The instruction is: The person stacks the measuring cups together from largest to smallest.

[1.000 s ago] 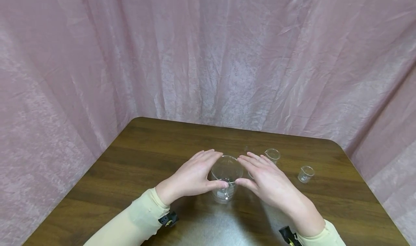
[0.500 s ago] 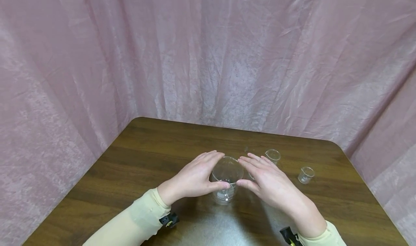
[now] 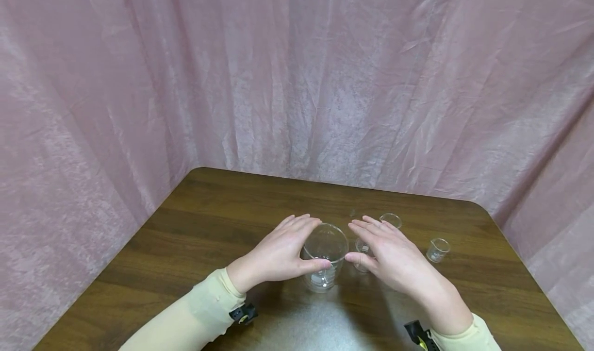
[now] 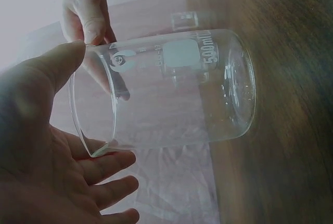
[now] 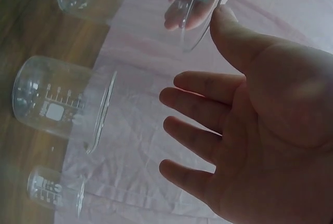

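A large clear glass beaker (image 3: 319, 279), marked 500 ml in the left wrist view, stands upright on the table. My left hand (image 3: 278, 250) holds it by the rim, thumb on the near side and fingers on the far side. In the left wrist view, the beaker (image 4: 179, 91) lies between thumb and fingers (image 4: 109, 168) near its spout. My right hand (image 3: 394, 253) hovers at the right of the rim, fingers spread and nothing held. Its thumb (image 5: 229, 31) is close to the rim; whether it touches, I cannot tell. A smaller beaker (image 3: 363, 247) is partly hidden behind the right hand.
Farther right stand another beaker (image 3: 391, 220), partly covered by the right fingers, and a small beaker (image 3: 438, 250). A faint tiny glass object (image 3: 352, 213) sits farther back. Pink curtains (image 3: 297, 83) hang behind the wooden table (image 3: 209, 212).
My right hand has shifted slightly right, away from the large beaker's rim, uncovering more of the smaller beaker behind. The left hand and large beaker have barely moved.
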Demonstrator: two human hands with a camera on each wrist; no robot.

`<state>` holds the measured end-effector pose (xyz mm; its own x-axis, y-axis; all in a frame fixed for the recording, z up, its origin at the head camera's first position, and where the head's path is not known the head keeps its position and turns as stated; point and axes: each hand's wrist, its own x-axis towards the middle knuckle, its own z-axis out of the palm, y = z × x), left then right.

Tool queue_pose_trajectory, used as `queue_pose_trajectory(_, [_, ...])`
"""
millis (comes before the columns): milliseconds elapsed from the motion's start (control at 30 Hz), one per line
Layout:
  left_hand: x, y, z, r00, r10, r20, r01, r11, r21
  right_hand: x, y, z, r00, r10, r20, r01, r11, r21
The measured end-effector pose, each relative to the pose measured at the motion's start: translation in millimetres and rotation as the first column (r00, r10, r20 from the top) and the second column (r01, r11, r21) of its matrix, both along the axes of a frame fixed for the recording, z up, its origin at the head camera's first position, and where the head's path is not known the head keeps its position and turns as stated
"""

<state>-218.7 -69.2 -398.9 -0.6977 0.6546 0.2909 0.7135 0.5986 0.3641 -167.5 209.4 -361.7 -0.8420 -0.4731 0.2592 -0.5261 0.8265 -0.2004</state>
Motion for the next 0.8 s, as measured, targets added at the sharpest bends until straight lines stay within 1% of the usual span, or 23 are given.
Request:
queue_pose_trajectory(167, [0.2, -0.1, 0.8, 1.0, 0.005, -0.006, -0.005, 1.0, 0.005, -3.2, 3.8, 2.0, 0.999, -0.043, -0.001, 0.043, 0.999, 0.005])
queue_pose_trajectory(367, [0.6, -0.3, 1.8, 1.0, 0.009, -0.004, -0.009, 1.0, 0.007, -9.4, 9.5, -1.3, 0.997, -0.077, 0.007, 0.077, 0.997, 0.012])
queue_pose_trajectory(600, [2.0, 1.6, 1.9, 1.0, 0.019, -0.004, -0.019, 1.0, -0.015, -12.4, 15.3, -7.0, 0.995, -0.099, 0.011, 0.099, 0.995, 0.008])
queue_pose_trajectory(800, [2.3, 1.2, 1.2, 1.0, 0.015, -0.007, -0.015, 1.0, -0.001, -11.7, 17.7, -12.5, 0.994, -0.105, -0.013, 0.105, 0.994, 0.008])
